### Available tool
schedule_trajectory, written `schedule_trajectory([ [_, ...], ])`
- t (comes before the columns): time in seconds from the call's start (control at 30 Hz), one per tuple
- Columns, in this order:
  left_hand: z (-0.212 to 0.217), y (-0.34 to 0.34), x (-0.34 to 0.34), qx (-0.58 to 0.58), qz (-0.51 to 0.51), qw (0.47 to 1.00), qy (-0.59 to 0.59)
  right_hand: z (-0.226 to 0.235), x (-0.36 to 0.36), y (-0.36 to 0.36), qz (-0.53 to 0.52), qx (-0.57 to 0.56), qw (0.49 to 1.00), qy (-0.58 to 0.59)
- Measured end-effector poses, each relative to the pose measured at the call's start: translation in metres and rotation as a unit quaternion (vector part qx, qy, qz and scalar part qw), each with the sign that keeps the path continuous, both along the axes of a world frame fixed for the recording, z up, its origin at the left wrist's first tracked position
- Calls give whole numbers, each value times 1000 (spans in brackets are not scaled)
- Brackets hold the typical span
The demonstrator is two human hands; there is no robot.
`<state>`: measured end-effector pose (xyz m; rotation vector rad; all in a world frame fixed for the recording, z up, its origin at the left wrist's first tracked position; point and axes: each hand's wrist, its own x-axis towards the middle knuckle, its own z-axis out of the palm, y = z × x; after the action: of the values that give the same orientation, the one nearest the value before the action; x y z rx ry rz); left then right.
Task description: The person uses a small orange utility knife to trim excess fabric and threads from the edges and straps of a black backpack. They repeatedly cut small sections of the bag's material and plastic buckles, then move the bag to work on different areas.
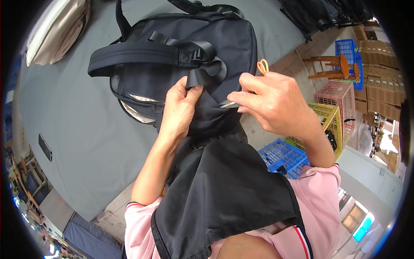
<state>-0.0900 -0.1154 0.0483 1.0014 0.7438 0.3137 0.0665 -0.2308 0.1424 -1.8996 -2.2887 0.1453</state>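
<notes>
From the head view, a dark backpack (181,56) lay on a grey table (77,129), its lower part drawn toward the person and over the table's edge; the left hand (181,108) pinched a black strap end (195,78) between thumb and fingers; the right hand (271,101) gripped small snips (230,103), orange loop (262,65) showing above the knuckles, blades at the fabric beside the strap; trimming seemed under way, not finished, though no loose thread could be made out; a black apron (224,190) covered the lap; coloured crates (332,112) and a stool (332,64) stood on the floor to the right.
</notes>
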Motion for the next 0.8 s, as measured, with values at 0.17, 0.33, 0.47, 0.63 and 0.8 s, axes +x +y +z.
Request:
schedule_trajectory([
  [0.17, -1, 1, -3, -16, -2, 1000, -2, -3, 10, 13, 62, 1, 997, 35],
  [0.33, -4, 4, -5, -39, -6, 999, -14, -4, 14, 21, 100, -9, 994, 39],
  [0.47, -7, 5, -7, -48, -5, 999, -14, -12, 16, 18, 112, 2, 992, 53],
  [0.63, -11, 7, -7, -58, -1, 998, -21, -18, 16, 15, 57, 4, 993, 101],
  [0.8, -10, 10, -9, -61, -10, 998, -21, -17, 16, 13, -1, -15, 986, 167],
])
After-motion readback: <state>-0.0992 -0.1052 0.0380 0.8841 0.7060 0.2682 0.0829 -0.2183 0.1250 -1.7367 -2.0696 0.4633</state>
